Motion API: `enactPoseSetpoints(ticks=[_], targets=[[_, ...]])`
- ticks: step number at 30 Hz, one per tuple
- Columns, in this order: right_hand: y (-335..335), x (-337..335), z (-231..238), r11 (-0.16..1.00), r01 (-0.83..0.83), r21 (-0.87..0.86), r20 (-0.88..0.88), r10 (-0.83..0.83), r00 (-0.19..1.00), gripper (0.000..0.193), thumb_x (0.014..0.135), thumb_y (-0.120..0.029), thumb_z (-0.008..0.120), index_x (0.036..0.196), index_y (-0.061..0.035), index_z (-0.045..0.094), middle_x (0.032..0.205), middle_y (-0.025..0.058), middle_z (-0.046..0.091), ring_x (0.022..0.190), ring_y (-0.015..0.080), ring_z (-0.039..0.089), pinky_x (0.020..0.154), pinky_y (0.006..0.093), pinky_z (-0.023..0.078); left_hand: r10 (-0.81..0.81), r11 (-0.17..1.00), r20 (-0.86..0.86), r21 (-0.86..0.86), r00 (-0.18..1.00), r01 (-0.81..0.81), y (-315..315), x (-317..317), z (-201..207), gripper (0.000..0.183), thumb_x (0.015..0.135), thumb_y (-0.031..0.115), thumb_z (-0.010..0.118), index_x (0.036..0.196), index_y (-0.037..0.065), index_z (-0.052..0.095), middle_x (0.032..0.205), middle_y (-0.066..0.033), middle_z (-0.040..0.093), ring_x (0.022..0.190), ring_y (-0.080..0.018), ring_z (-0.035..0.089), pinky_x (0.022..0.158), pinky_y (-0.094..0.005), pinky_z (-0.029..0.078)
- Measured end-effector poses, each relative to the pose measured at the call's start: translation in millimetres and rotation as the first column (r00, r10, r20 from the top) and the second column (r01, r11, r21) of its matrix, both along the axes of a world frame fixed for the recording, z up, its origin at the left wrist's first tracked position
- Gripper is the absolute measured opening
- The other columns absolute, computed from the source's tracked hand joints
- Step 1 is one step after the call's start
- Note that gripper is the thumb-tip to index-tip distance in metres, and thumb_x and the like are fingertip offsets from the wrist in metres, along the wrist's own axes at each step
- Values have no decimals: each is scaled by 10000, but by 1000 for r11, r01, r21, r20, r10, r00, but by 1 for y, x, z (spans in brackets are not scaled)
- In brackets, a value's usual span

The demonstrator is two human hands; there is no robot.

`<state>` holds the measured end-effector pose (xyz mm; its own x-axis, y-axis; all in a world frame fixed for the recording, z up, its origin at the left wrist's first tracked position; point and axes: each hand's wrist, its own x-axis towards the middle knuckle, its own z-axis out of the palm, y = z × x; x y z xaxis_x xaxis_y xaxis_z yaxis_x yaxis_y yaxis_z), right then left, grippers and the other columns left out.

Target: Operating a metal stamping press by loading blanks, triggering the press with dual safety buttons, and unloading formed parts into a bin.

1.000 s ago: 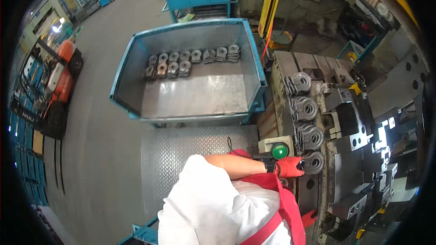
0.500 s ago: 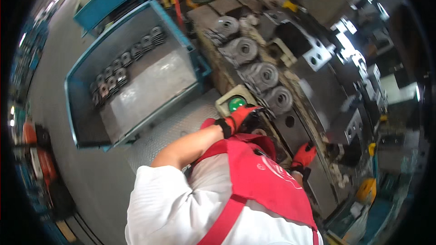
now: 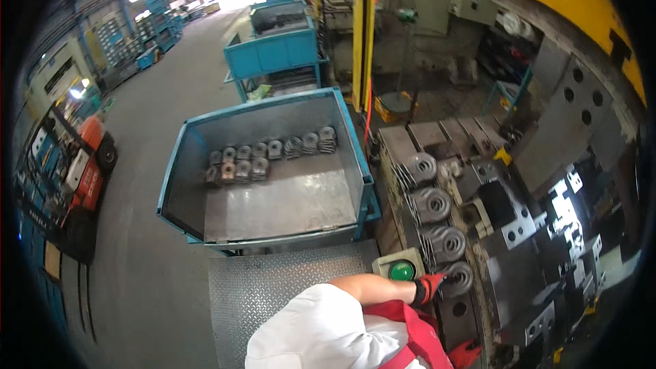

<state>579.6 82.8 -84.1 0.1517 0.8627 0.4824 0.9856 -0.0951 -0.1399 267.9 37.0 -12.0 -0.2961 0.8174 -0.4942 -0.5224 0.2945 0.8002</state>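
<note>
My left hand [image 3: 429,288], in a red glove with dark fingertips, reaches to the near edge of the closest stack of ring-ended metal parts [image 3: 456,279]. Its fingertips touch or overlap the stack; their grip is too small to make out. Beyond it, further stacks [image 3: 447,242] of the same grey parts stand in a row along the machine bed's edge. Just left of that hand sits a green push button [image 3: 402,271] in a pale box. My right hand [image 3: 466,354], also red-gloved, lies low on the flat metal plate [image 3: 459,324], with fingers extended and no object visible in it.
A blue-edged metal bin [image 3: 283,236] on the left contains rows of similar parts [image 3: 260,167]. Treaded plate [image 3: 287,280] covers the floor before it. Steel die blocks [image 3: 512,232] occupy the right. Yellow posts [image 3: 363,41] rise behind, and an orange forklift [image 3: 85,178] stands far left.
The view has turned left and up, bringing more of the bin and aisle into sight. My left hand has moved from beside the green button to the nearest stack.
</note>
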Motion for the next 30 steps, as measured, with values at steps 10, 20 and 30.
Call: enactPoseSetpoints(ticks=[10, 20, 30], targets=[[-4, -26, 27, 975, 51, -215, 117, -26, 993, 442, 772, -380, 567, 1046, -34, 561, 975, 170, 579, 857, 325, 567, 741, 427, 452, -185, 937, 544, 350, 818, -20, 2, 0, -21, 312, 875, 259, 475, 1112, 75, 560, 896, -47, 632, 800, -175, 597, 714, -291, 467], [-4, -28, 31, 958, 103, -267, 172, -58, 983, 529, 735, -496, 560, 1036, -60, 557, 964, 179, 564, 818, 346, 562, 707, 473, 452, -457, 820, 399, 535, 795, 203, -1, -19, -60, 300, 907, 210, 436, 1122, 26, 536, 1010, -95, 622, 965, -202, 589, 848, -306, 460], [-7, -29, 31, 990, 106, -92, 210, -84, 974, 552, 728, -508, 550, 1062, -69, 549, 927, 159, 593, 755, 347, 583, 642, 471, 468, -164, 590, -380, 702, 910, 399, -104, -67, -15, 295, 792, 73, 559, 1084, 38, 571, 1194, -70, 528, 1099, -123, 474, 933, -271, 362]])
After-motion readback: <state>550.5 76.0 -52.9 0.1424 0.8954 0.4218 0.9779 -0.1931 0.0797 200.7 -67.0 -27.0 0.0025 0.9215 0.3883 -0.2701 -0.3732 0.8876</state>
